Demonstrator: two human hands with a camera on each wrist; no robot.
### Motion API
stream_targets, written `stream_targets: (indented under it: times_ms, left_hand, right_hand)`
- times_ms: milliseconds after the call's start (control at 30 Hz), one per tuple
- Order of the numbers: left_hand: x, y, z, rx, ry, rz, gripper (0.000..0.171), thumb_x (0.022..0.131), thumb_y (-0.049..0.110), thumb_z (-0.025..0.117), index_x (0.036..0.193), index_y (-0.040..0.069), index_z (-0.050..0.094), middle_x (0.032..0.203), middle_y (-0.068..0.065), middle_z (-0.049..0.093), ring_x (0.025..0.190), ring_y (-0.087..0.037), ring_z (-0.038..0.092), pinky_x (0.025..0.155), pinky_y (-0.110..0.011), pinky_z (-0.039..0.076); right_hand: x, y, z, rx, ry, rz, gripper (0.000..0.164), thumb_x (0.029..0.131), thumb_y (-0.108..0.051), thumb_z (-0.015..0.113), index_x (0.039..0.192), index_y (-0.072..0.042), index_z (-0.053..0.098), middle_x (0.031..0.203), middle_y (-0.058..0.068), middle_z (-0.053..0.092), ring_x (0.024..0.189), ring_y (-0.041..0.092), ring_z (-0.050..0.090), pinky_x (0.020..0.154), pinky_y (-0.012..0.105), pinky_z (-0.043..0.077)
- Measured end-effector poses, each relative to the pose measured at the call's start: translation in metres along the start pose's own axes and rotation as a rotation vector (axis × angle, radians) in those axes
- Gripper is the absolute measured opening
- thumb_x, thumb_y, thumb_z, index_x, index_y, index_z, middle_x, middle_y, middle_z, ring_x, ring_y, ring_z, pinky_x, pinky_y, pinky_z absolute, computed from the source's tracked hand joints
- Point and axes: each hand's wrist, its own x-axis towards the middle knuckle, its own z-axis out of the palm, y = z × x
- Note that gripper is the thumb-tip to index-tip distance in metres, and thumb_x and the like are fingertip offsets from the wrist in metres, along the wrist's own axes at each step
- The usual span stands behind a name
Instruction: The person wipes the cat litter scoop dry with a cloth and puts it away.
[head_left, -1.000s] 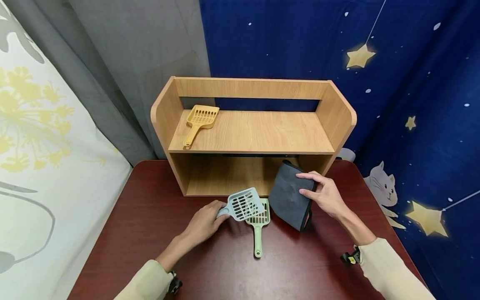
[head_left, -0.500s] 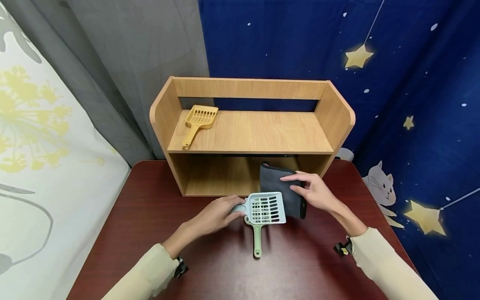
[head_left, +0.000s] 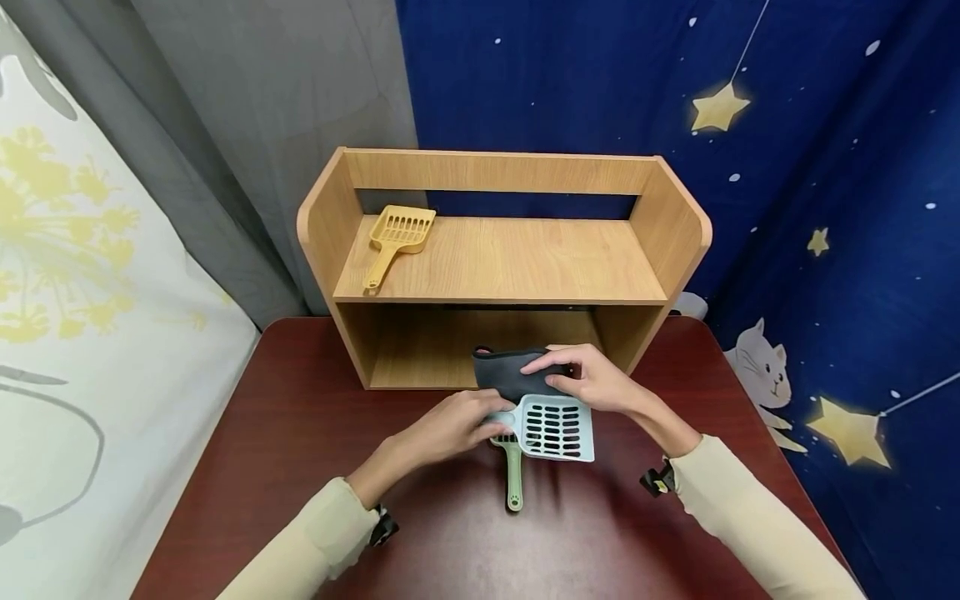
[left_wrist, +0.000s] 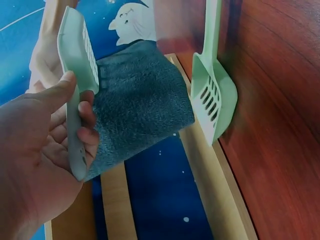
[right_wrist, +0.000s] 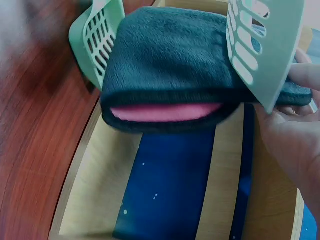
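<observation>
The left hand point(head_left: 461, 421) holds the blue scoop point(head_left: 557, 427), the right hand point(head_left: 596, 382) grips the dark cloth point(head_left: 504, 372) just behind it, and past them the yellow scoop point(head_left: 393, 240) looks done on the shelf point(head_left: 517, 258), while the green scoop point(head_left: 513, 475) beneath seems to wait.

Left sleeve point(head_left: 300, 542): pale cream, plain, softly creased, loose cut, ending on the forearm. Right sleeve point(head_left: 757, 512): matching cream, plain, also ending on the forearm. Left wrist unit point(head_left: 384, 527): small, black, blocky, beside the cuff. Right wrist unit point(head_left: 657, 479): small, black, yellow patch. Left hand point(head_left: 457, 425): bare. Right hand point(head_left: 588, 379): bare.
</observation>
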Motion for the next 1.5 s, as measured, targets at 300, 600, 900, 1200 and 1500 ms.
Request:
stream_targets:
  times_ms: [300, 600, 900, 1200, 1500]
  left_hand:
    - [-0.017, -0.014, -0.006, 0.003, 0.032, -0.015, 0.028, 0.099, 0.020, 0.075, 0.123, 0.005, 0.076, 0.106, 0.001, 0.072, 0.092, -0.008, 0.066, 0.084, -0.031, 0.056]
    - [-0.018, -0.018, -0.009, -0.012, 0.027, -0.005, 0.028, 0.100, 0.019, 0.074, 0.124, 0.004, 0.076, 0.107, -0.001, 0.073, 0.094, -0.009, 0.067, 0.087, -0.032, 0.057]
    - [-0.005, -0.004, -0.001, -0.017, 0.014, 0.032, 0.025, 0.101, 0.020, 0.074, 0.122, 0.006, 0.076, 0.106, 0.000, 0.071, 0.091, -0.007, 0.063, 0.083, -0.024, 0.054]
    - [-0.014, -0.011, -0.004, 0.008, 0.064, 0.018, 0.026, 0.099, 0.021, 0.076, 0.119, 0.006, 0.077, 0.105, 0.000, 0.073, 0.090, -0.008, 0.065, 0.082, -0.029, 0.056]
    - [-0.026, -0.020, -0.012, 0.000, 0.081, -0.030, 0.030, 0.101, 0.020, 0.073, 0.124, 0.001, 0.074, 0.108, -0.002, 0.074, 0.093, -0.009, 0.068, 0.084, -0.032, 0.058]
  right_hand:
    - [-0.023, 0.006, -0.021, -0.061, -0.018, 0.098, 0.042, 0.092, 0.010, 0.068, 0.120, -0.019, 0.082, 0.126, 0.000, 0.076, 0.135, 0.038, 0.058, 0.116, 0.037, 0.039]
    - [-0.017, 0.003, -0.021, -0.030, -0.031, 0.069, 0.043, 0.093, 0.012, 0.066, 0.121, -0.016, 0.081, 0.117, 0.002, 0.076, 0.118, 0.029, 0.065, 0.103, 0.026, 0.045]
    - [0.013, -0.004, 0.003, -0.014, -0.067, -0.032, 0.042, 0.093, 0.012, 0.065, 0.121, -0.015, 0.080, 0.114, 0.004, 0.075, 0.102, 0.020, 0.065, 0.091, 0.028, 0.049]
    - [-0.005, -0.004, -0.012, -0.048, -0.073, 0.017, 0.042, 0.094, 0.012, 0.064, 0.122, -0.015, 0.080, 0.105, 0.003, 0.073, 0.093, 0.022, 0.061, 0.081, 0.027, 0.048]
    - [-0.039, 0.002, -0.036, -0.081, 0.060, 0.204, 0.038, 0.096, 0.005, 0.069, 0.122, -0.020, 0.081, 0.120, 0.001, 0.076, 0.108, 0.014, 0.066, 0.093, 0.022, 0.047]
